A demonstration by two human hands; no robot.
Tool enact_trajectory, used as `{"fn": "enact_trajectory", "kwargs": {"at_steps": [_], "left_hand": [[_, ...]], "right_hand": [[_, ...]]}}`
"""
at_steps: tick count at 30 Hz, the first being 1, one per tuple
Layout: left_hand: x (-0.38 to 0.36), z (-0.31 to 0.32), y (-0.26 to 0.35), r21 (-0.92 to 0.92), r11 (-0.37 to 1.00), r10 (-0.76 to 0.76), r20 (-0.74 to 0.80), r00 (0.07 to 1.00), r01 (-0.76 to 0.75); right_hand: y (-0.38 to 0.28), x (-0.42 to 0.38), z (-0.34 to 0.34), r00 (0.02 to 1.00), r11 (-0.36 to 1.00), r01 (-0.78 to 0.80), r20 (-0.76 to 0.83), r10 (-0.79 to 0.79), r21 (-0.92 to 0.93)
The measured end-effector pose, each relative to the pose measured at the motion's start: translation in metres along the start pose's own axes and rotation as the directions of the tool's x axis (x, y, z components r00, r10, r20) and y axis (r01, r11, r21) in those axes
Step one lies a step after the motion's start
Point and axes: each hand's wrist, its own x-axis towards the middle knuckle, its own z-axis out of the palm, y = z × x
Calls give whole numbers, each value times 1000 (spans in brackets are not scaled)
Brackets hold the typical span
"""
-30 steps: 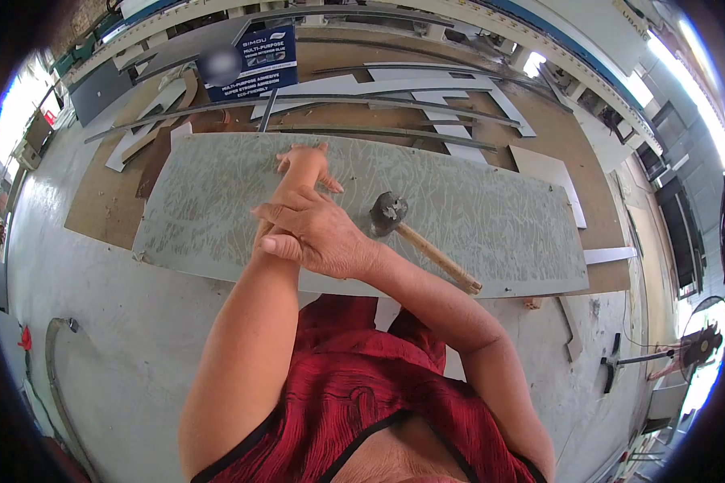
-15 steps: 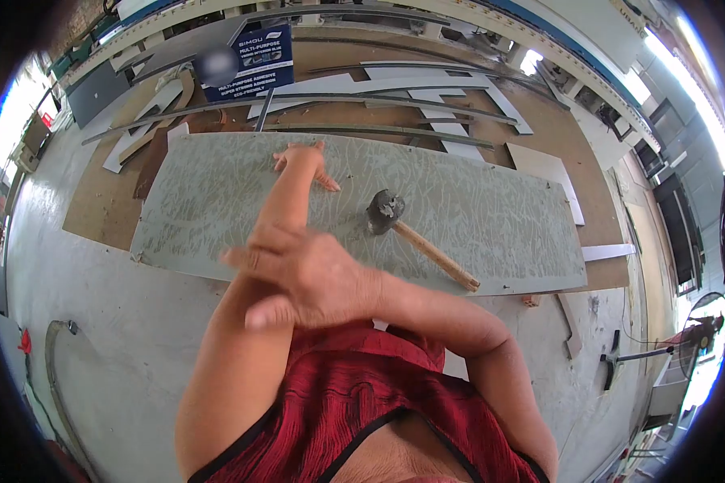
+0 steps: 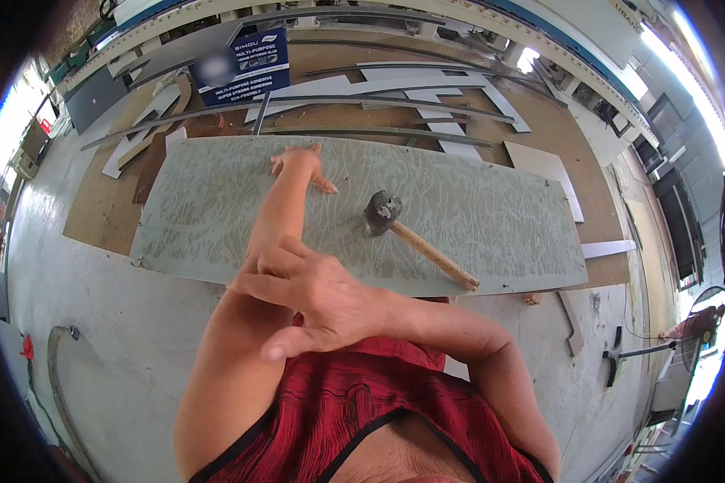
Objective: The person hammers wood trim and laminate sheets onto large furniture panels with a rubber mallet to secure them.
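My left arm reaches forward, and my left hand (image 3: 301, 167) rests with fingers spread on the long grey-green panel (image 3: 491, 213). The panel's surface carries streaky, smeared marks. Nearer to me, my right hand (image 3: 326, 298) lies across my left forearm, apparently touching it, its fingers partly bent and its thumb stuck out, with nothing in it. To the right of my left hand, a rubber mallet (image 3: 431, 253) lies on the panel, its dark, worn head away from me and its wooden handle slanting toward the near edge.
Behind the panel stands a blue adhesive box (image 3: 254, 84). White offcut strips (image 3: 443, 121) and long metal bars (image 3: 395, 105) lie on a brown board (image 3: 89, 213). A fan (image 3: 693, 322) stands at the right, and a hose (image 3: 54, 370) lies on the concrete floor at left.
My right hand has shifted slightly right and down along my left forearm and is less blurred now. My left hand and the mallet have stayed in place on the panel.
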Motion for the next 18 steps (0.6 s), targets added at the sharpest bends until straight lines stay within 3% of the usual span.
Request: {"fn": "enact_trajectory", "kwargs": {"at_steps": [3,6,8,10,12,15,17,18], "left_hand": [[-3,1,-1,-9,1000,-10,-6,1000,10],[-4,1,-2,-14,1000,-12,-14,1000,11],[-5,4,-3,-11,1000,2,-25,1000,-2],[-8,5,-5,23,999,24,-52,998,-23],[-11,6,-7,38,997,77,-92,993,-74],[-13,15,-21,33,980,198,-175,965,-195],[0,27,-42,18,957,285,-255,924,-291],[8,28,-58,-101,932,304,-299,904,-347]], "right_hand": [[11,-22,-11,989,892,-145,27,148,428],[30,-63,-38,914,921,-388,-141,381,-23],[41,-97,-53,717,750,-662,-293,632,-4],[62,-148,-59,664,458,-738,-416,622,-495],[70,-191,-53,573,293,-775,-427,700,-560],[83,-232,-43,609,355,-760,-405,681,-545],[81,-229,-42,571,330,-786,-411,711,-523],[80,-227,-40,550,317,-801,-414,726,-508]]}}
